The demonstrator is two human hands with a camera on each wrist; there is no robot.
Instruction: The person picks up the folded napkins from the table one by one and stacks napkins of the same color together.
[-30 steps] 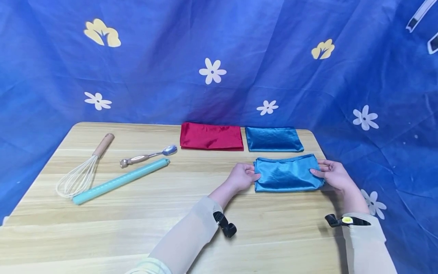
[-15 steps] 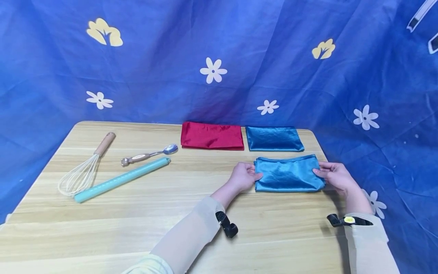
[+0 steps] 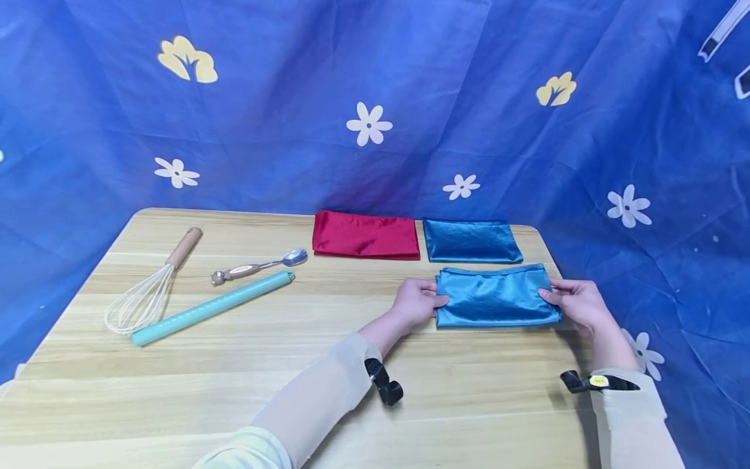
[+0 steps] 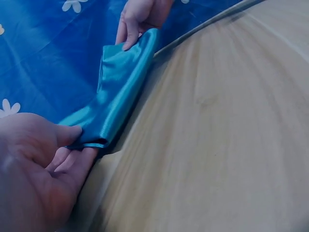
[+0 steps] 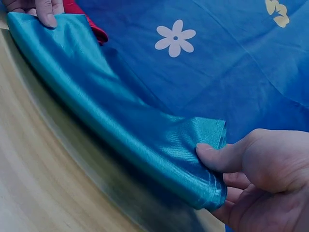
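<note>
just in front of the navy cloth point(image 3: 472, 241), a folded teal cloth point(image 3: 497, 297) is held above or on a wood surface point(image 3: 146, 404); which, is hard to tell. left grip point(image 3: 415, 301) and right grip point(image 3: 582, 305) pinch its opposite ends, thumbs on top, probably so the layers hold together. the red cloth point(image 3: 366, 236) lies just left of the navy cloth; spoon point(image 3: 258, 266), rod point(image 3: 213, 308) and whisk point(image 3: 153, 283) lie farther left. the spoon's pale label point(image 3: 240, 270) and the right strap's yellow tag point(image 3: 598, 380) are too small to read.

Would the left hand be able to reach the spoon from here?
Probably yes: only bare tabletop shows between the left hand and the spoon, though it would first need to release the light blue cloth.
</note>
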